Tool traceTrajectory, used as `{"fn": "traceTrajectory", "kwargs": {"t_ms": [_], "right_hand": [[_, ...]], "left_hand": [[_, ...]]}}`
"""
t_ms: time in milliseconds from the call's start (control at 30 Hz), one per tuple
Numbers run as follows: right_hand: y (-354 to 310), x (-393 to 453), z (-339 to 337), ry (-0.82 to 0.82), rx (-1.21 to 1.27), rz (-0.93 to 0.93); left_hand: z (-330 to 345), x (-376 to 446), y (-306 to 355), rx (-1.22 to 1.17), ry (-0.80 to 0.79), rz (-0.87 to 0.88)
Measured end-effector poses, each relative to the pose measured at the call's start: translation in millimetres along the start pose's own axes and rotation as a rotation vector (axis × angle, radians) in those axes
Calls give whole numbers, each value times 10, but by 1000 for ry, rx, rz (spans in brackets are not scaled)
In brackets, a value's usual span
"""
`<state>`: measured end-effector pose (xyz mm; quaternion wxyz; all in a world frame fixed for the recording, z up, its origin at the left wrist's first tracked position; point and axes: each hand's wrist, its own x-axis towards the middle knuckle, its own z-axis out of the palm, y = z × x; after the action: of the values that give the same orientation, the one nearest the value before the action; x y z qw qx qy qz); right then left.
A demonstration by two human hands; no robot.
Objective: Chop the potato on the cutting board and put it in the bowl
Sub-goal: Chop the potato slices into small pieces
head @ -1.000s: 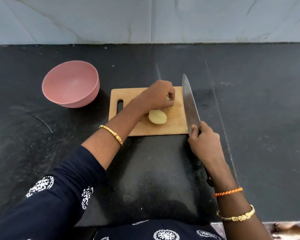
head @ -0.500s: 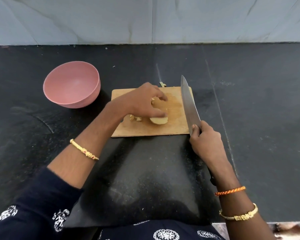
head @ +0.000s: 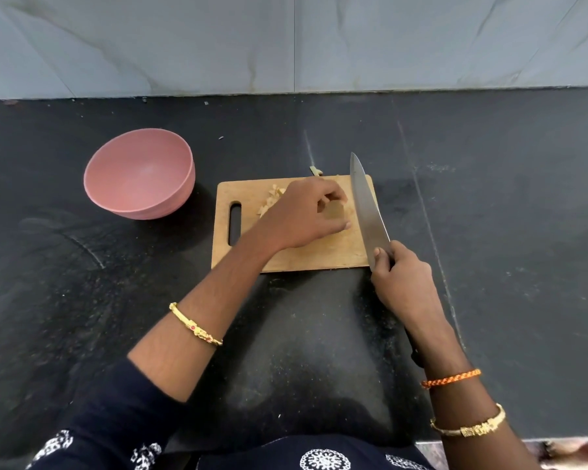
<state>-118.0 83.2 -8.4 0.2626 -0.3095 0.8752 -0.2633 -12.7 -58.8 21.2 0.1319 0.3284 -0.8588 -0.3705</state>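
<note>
A wooden cutting board [head: 319,256] lies on the black counter. My left hand [head: 302,218] sits over its middle and pinches a pale potato piece [head: 335,210] between thumb and fingers. Chopped potato bits [head: 270,201] lie on the board behind that hand. My right hand [head: 401,279] grips the handle of a large knife [head: 367,205], whose blade lies along the board's right edge, just right of the held piece. An empty pink bowl [head: 140,174] stands left of the board.
The black counter [head: 489,232] runs back to a grey marble wall [head: 286,42]. A small potato scrap [head: 315,170] lies on the counter just behind the board. The counter's front edge is at my body.
My left hand has shifted right across the board and taken hold of the potato piece, uncovering the chopped bits behind it. The knife and my right hand have barely moved.
</note>
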Motion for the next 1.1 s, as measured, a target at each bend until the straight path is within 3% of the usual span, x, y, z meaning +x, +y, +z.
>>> {"fn": "traceTrajectory", "kwargs": {"t_ms": [133,333,467,567,800,1100], "right_hand": [[8,8,-16,41,26,3],[9,-5,-84,76,57,-27],[14,-75,-67,54,82,-45],[10,-114,-46,53,88,-57],[3,-75,-40,55,93,-62],[-2,-69,2,36,114,-63]], "left_hand": [[244,-73,-71,-272,215,-88],[210,-134,-145,72,207,-130],[240,-117,-162,169,177,-124],[301,-67,-148,165,204,-91],[272,66,-164,41,92,-69],[529,-88,-101,76,377,-168]]}}
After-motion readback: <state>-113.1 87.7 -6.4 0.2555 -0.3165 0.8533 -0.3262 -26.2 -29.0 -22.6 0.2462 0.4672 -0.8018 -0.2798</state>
